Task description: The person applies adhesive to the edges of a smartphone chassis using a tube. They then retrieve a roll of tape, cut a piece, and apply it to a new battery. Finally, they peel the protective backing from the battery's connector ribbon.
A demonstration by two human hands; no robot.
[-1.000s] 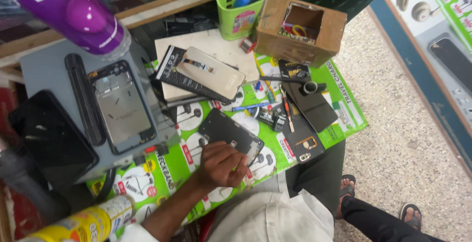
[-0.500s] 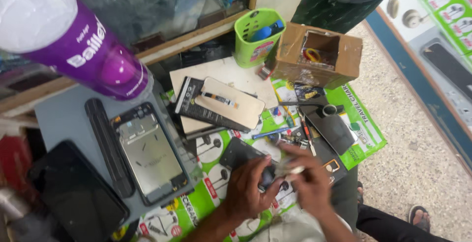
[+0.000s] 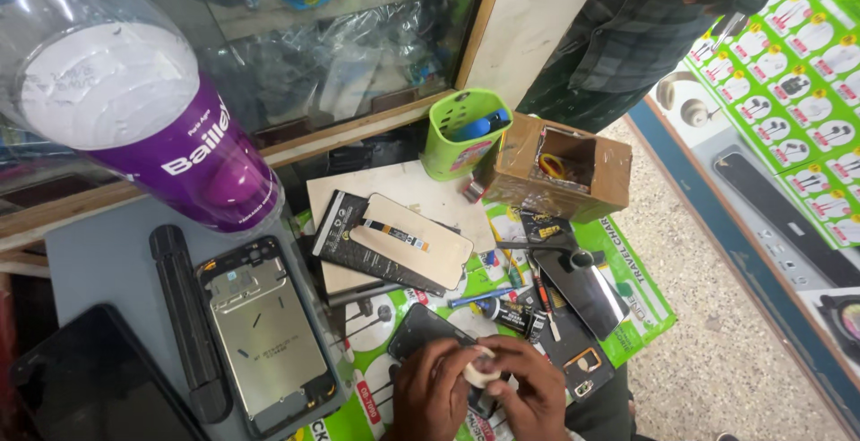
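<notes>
My left hand and my right hand meet low in the head view, over a dark phone panel lying on a green printed sheet. The fingers of my right hand pinch a small white tape roll, and my left fingertips touch it too. The left hand rests on the dark panel and holds it down. Most of the panel's near end is hidden by both hands.
An opened phone frame, a black bar and a black tablet lie on a grey mat at left. A purple-labelled bottle looms close. Behind stand a green cup and a cardboard box. Another person stands at back right.
My right hand has come in from below with the white roll and joined the left hand over the dark panel. The view has tilted up and shifted toward the glass case.
</notes>
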